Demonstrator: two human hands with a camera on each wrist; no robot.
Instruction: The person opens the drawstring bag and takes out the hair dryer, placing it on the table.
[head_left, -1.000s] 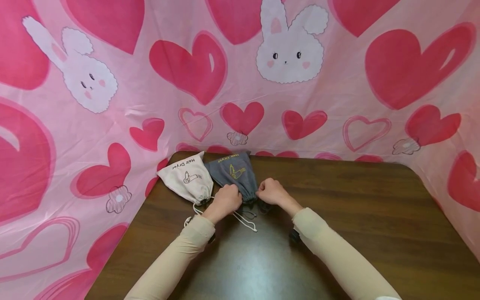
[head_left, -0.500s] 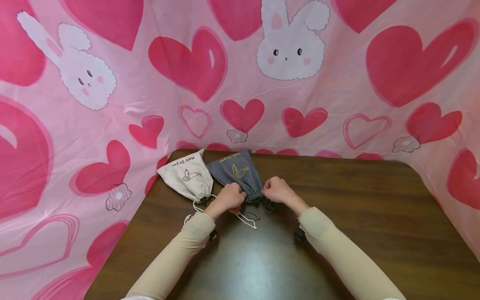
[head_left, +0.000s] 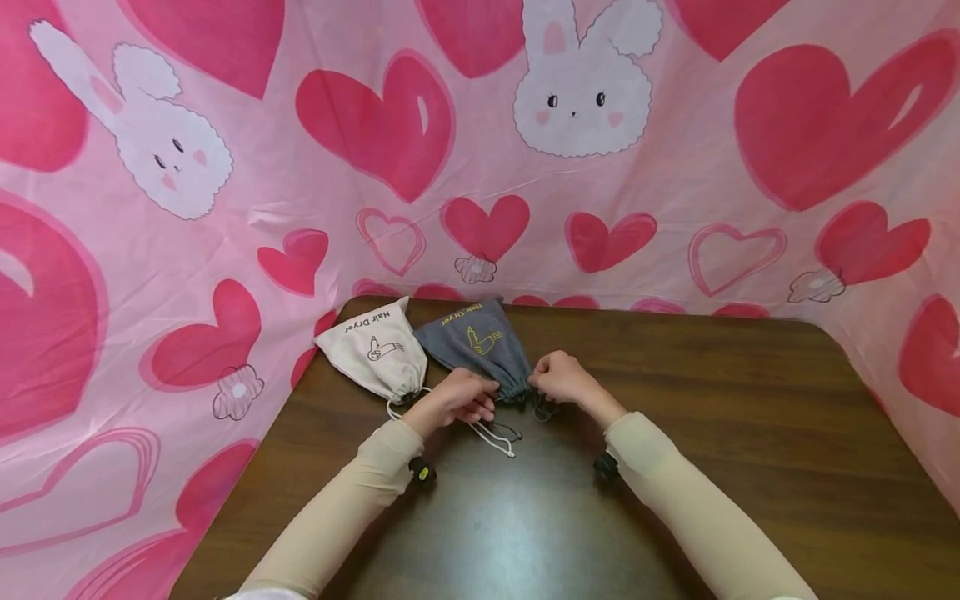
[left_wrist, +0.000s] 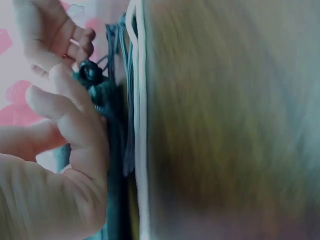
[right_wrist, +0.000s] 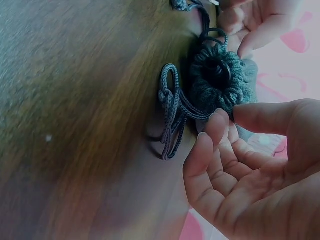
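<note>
A grey drawstring bag (head_left: 480, 346) printed "Hair Dryer" in yellow lies at the back of the table, its neck towards me. At the right of that neck, my right hand (head_left: 564, 377) pinches the cloth between thumb and fingertips. The right wrist view shows the gathered mouth (right_wrist: 200, 92) drawn nearly closed, with something dark and round inside it. A looped grey cord (right_wrist: 170, 107) hangs out beside it. My left hand (head_left: 461, 396) is at the neck's left side, its fingers loosely bent and spread from the thumb.
A cream drawstring bag (head_left: 378, 350), also printed "Hair Dryer", lies against the grey one on the left. Its white cord (head_left: 491, 437) trails under my left hand onto the brown wooden table (head_left: 712, 433). Pink heart-patterned cloth (head_left: 615, 192) surrounds the table's back and sides.
The grey bag's neck has shifted to the right, and my right hand has moved right with it. My left hand's fingers have loosened from the bag and spread.
</note>
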